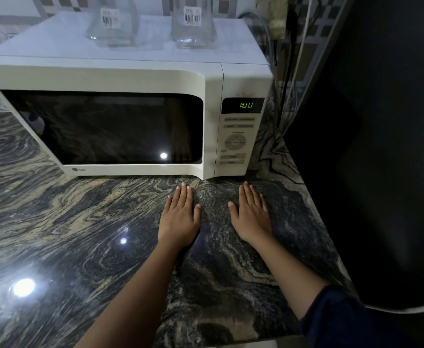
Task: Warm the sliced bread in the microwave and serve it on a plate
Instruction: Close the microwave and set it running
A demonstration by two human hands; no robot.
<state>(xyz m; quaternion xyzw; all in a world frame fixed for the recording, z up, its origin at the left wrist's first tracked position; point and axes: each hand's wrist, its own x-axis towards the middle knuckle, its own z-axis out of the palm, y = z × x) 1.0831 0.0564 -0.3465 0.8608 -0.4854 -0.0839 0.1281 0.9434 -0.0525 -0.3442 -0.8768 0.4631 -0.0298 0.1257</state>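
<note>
Left hand (179, 217): flat on counter (80, 222), fingers (183, 194) straight, empty.
Right hand (251, 217): same; probably waiting.
Microwave (130, 76): just past fingertips, shut.

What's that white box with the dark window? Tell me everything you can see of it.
It is a white microwave with a glossy, plastic-looking case, standing upright on the marbled stone counter. Its door is shut, and the window is too dark to see inside. At right, a control panel carries a lit green display, digits blurred. Two clear glass jars stand on top.
</note>
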